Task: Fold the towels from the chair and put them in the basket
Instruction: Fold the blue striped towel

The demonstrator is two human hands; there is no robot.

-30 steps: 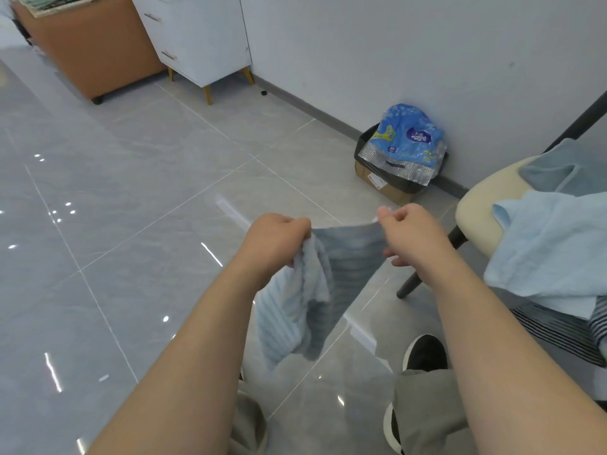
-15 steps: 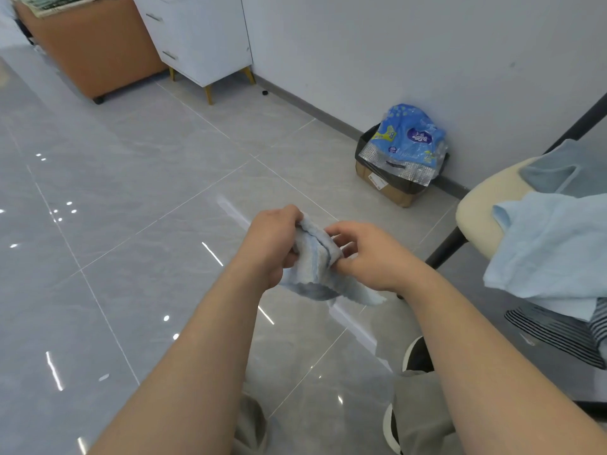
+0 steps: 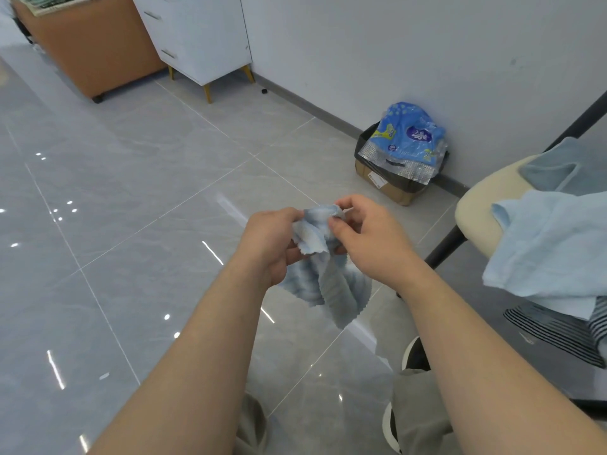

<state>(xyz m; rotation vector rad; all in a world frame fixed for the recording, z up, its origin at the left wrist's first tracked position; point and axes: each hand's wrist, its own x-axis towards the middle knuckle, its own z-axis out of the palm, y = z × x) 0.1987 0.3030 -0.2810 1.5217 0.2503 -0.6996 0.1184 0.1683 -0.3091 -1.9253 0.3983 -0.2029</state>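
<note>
A small pale blue towel hangs bunched between my hands above the floor. My left hand grips its upper left part. My right hand pinches its top edge with thumb and fingers. The two hands are close together, almost touching. At the right stands the chair with a cream seat. On it lie a light blue towel, a grey-blue towel and a black-and-white striped cloth. No basket is in view.
A cardboard box lined with a black bag and stuffed with blue plastic wrapping stands by the wall. A white cabinet and a brown desk are at the far left. Glossy grey tile floor spreads around me.
A second ago my hands held the towel stretched wide; they have come together and the towel is now doubled and bunched, hanging lower between them.
</note>
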